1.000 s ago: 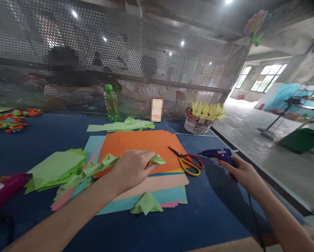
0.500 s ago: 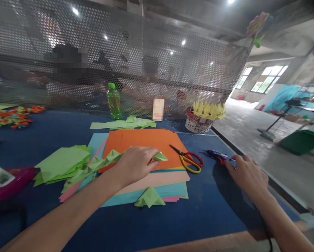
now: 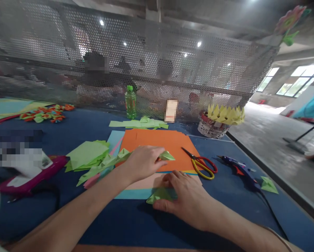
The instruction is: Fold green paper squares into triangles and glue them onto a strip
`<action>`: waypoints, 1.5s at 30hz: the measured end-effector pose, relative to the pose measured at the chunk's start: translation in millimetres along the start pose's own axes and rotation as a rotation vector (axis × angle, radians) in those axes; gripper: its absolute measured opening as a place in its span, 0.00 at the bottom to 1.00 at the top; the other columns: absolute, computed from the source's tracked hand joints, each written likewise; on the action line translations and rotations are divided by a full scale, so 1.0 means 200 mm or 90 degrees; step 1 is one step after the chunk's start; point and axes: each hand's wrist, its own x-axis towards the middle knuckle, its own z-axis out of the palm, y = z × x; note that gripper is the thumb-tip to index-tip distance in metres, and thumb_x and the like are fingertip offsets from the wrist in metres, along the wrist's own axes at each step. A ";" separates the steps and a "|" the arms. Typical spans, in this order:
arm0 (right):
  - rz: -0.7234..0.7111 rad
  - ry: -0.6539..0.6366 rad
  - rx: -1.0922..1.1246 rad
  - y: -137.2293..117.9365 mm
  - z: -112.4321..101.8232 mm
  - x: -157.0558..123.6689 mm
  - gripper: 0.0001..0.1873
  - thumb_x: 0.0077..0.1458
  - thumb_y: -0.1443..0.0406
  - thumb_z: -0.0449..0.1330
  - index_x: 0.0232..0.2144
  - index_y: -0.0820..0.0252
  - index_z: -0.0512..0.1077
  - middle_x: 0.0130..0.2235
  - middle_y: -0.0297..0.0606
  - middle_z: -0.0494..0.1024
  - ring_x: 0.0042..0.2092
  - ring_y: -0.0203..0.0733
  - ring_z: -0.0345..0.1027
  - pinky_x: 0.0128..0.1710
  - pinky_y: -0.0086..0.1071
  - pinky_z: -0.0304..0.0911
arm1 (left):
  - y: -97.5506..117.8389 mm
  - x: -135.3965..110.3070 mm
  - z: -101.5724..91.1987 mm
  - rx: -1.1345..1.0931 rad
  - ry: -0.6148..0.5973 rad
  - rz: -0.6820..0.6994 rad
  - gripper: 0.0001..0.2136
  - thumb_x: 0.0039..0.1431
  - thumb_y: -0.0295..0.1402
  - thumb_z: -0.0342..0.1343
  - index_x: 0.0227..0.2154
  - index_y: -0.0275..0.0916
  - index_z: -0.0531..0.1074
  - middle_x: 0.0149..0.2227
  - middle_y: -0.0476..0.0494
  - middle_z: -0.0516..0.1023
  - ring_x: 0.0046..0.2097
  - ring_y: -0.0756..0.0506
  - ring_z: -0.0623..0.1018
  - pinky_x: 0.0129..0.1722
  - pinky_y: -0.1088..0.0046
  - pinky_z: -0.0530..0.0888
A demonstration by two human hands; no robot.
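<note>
My left hand (image 3: 143, 161) rests on the orange sheet (image 3: 162, 143) and pinches the end of a long chain of folded green paper pieces (image 3: 106, 163), whose tip (image 3: 167, 155) sticks out past the fingers. My right hand (image 3: 184, 197) lies on a loose folded green piece (image 3: 158, 195) at the near edge of the stacked coloured sheets, fingers curled over it. The blue glue gun (image 3: 238, 166) lies on the table to the right, apart from both hands.
Red and yellow scissors (image 3: 201, 162) lie beside the orange sheet. Another green folded piece (image 3: 269, 184) sits near the right table edge. A pile of green squares (image 3: 87, 154), a green bottle (image 3: 130, 102), a basket with yellow paper points (image 3: 216, 122) and a perforated metal screen (image 3: 157, 70) stand behind.
My right hand let go of the glue gun, which now lies on the table, and moved left onto the loose green piece. My left hand stayed on the chain.
</note>
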 end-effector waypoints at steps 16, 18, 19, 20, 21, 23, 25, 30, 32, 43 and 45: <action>0.043 0.202 0.335 0.20 -0.10 0.01 0.08 0.66 0.59 0.54 0.36 0.56 0.64 0.25 0.26 0.73 0.23 0.33 0.68 0.25 0.25 0.60 | 0.02 -0.05 0.00 -0.095 -0.056 -0.036 0.05 0.66 0.37 0.57 0.39 0.43 0.74 0.35 0.50 0.80 0.36 0.43 0.79 0.32 0.72 0.63; 0.046 0.236 0.302 0.23 -0.09 0.02 0.07 0.66 0.59 0.55 0.36 0.55 0.64 0.24 0.25 0.72 0.23 0.33 0.68 0.25 0.25 0.60 | 0.02 -0.04 -0.01 -0.109 -0.068 -0.040 0.05 0.66 0.37 0.58 0.40 0.43 0.74 0.35 0.51 0.80 0.37 0.44 0.79 0.32 0.73 0.63; 0.041 0.250 0.275 0.24 -0.09 0.03 0.06 0.65 0.60 0.56 0.37 0.55 0.65 0.24 0.25 0.72 0.24 0.34 0.69 0.26 0.25 0.61 | 0.02 -0.04 -0.01 -0.115 -0.074 -0.043 0.06 0.65 0.38 0.59 0.40 0.43 0.74 0.35 0.51 0.81 0.37 0.44 0.79 0.32 0.73 0.63; 0.033 0.262 0.245 0.25 -0.08 0.03 0.05 0.65 0.61 0.57 0.37 0.54 0.65 0.25 0.26 0.72 0.25 0.34 0.70 0.27 0.25 0.61 | 0.02 -0.04 -0.02 -0.121 -0.080 -0.047 0.07 0.65 0.39 0.59 0.41 0.43 0.74 0.35 0.50 0.81 0.38 0.43 0.79 0.32 0.73 0.63; 0.022 0.271 0.218 0.26 -0.07 0.03 0.04 0.65 0.62 0.57 0.38 0.54 0.66 0.26 0.27 0.74 0.27 0.35 0.71 0.28 0.25 0.61 | 0.03 -0.04 -0.02 -0.125 -0.084 -0.051 0.08 0.64 0.39 0.60 0.41 0.42 0.74 0.36 0.50 0.81 0.37 0.43 0.79 0.32 0.73 0.63; -0.004 0.287 0.177 0.26 -0.05 0.03 0.03 0.65 0.63 0.57 0.38 0.54 0.66 0.28 0.28 0.75 0.29 0.35 0.71 0.30 0.26 0.62 | 0.03 -0.04 -0.03 -0.133 -0.091 -0.058 0.08 0.64 0.40 0.60 0.41 0.42 0.74 0.36 0.50 0.81 0.37 0.43 0.78 0.33 0.73 0.62; -0.026 0.297 0.149 0.27 -0.04 0.03 0.03 0.66 0.63 0.57 0.38 0.54 0.66 0.29 0.29 0.75 0.29 0.36 0.71 0.30 0.26 0.62 | 0.03 -0.04 -0.03 -0.140 -0.095 -0.062 0.09 0.64 0.41 0.60 0.41 0.42 0.75 0.36 0.49 0.81 0.38 0.43 0.78 0.33 0.73 0.62; -0.045 0.309 0.124 0.28 -0.04 0.03 0.03 0.66 0.64 0.57 0.37 0.54 0.66 0.29 0.28 0.75 0.28 0.35 0.71 0.29 0.26 0.61 | 0.03 -0.04 -0.02 -0.159 -0.100 -0.068 0.09 0.63 0.42 0.61 0.40 0.42 0.75 0.36 0.50 0.80 0.37 0.44 0.78 0.33 0.73 0.61; -0.048 0.312 0.126 0.28 -0.04 0.03 0.03 0.66 0.64 0.58 0.38 0.54 0.66 0.29 0.28 0.76 0.29 0.34 0.72 0.29 0.25 0.61 | 0.03 -0.04 -0.02 -0.168 -0.103 -0.068 0.09 0.63 0.41 0.61 0.39 0.42 0.75 0.34 0.50 0.80 0.36 0.44 0.77 0.32 0.73 0.60; -0.045 0.300 0.150 0.27 -0.03 0.03 0.01 0.65 0.65 0.58 0.38 0.55 0.68 0.29 0.30 0.78 0.30 0.36 0.74 0.30 0.25 0.62 | 0.02 -0.04 -0.01 -0.219 -0.122 -0.081 0.09 0.61 0.43 0.62 0.35 0.43 0.75 0.27 0.54 0.75 0.30 0.48 0.72 0.27 0.73 0.57; -0.030 0.284 0.172 0.27 -0.03 0.03 0.01 0.64 0.65 0.58 0.38 0.55 0.68 0.28 0.29 0.77 0.29 0.35 0.74 0.30 0.25 0.62 | 0.02 -0.04 -0.02 -0.227 -0.123 -0.084 0.10 0.61 0.44 0.62 0.35 0.43 0.75 0.27 0.55 0.74 0.29 0.49 0.71 0.27 0.72 0.57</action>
